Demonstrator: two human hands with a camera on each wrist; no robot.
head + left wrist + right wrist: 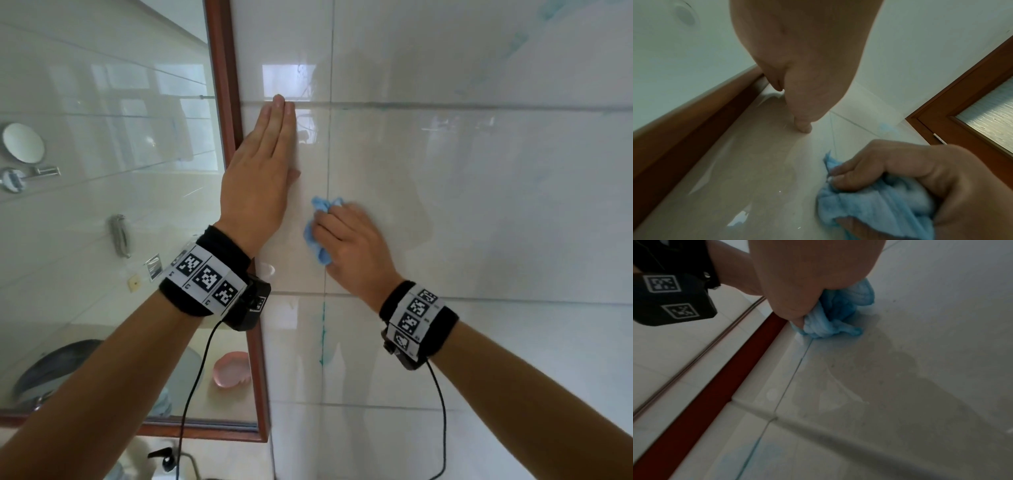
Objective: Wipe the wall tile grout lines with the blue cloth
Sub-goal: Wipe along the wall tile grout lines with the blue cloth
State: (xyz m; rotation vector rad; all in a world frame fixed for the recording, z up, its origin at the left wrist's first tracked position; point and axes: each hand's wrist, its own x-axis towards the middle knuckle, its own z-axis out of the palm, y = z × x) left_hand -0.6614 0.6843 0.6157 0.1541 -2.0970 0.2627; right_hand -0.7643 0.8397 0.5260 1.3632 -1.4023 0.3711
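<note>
My right hand [346,240] grips a bunched blue cloth [317,240] and presses it against the white tiled wall, right on the vertical grout line [329,154]. The cloth [875,204] bulges out between the curled fingers [859,175]; the right wrist view shows the cloth [836,321] touching the grout line [795,369]. My left hand [263,171] lies flat on the tile with straight fingers, to the left of the cloth, fingertips at the horizontal grout line [445,104]. Blue-green marks [322,335] run down the vertical grout below the cloth.
A brown-framed mirror [226,102] borders the tiles just left of my left hand. A pink basin [231,373] is reflected low in it. A soap pump [166,459] stands below. A brown door frame [962,91] shows in the left wrist view. Cables hang from both wristbands.
</note>
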